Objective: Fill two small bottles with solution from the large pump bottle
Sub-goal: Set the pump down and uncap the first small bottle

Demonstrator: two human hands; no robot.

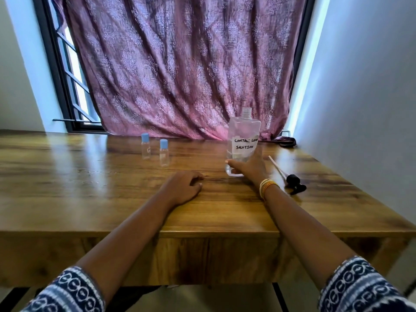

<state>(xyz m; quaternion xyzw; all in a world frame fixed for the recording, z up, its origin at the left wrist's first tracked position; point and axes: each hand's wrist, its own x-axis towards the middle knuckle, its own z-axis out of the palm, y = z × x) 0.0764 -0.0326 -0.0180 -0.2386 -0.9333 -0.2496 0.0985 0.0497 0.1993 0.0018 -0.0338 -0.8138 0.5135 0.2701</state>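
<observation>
Hands reach over a wooden counter [112, 176] seen from a head-worn camera. The right hand [247, 168] wraps round the base of the large bottle [244, 140], its thumb across the front; the other fingers lie behind the bottle, out of sight. That bottle is clear, hand-labelled "contact lens solution", stands upright at centre right, and holds only a shallow layer of clear liquid at the bottom. Its neck is open: the black pump head [293, 183] with its long white tube lies on the counter just to the right. The left hand [183, 188] rests on the counter with fingers loosely curled, holding nothing.

Two small bottles [155, 152] stand upright to the left of the large one, well apart from it, near each other. Both are clear, look empty, and still wear light blue caps.

Judgement: pouring cannot start until those caps come off. A good next move would be steadying the large bottle, uncapping a small one with the free hand, then tipping slowly, since the small necks are narrow.
</observation>
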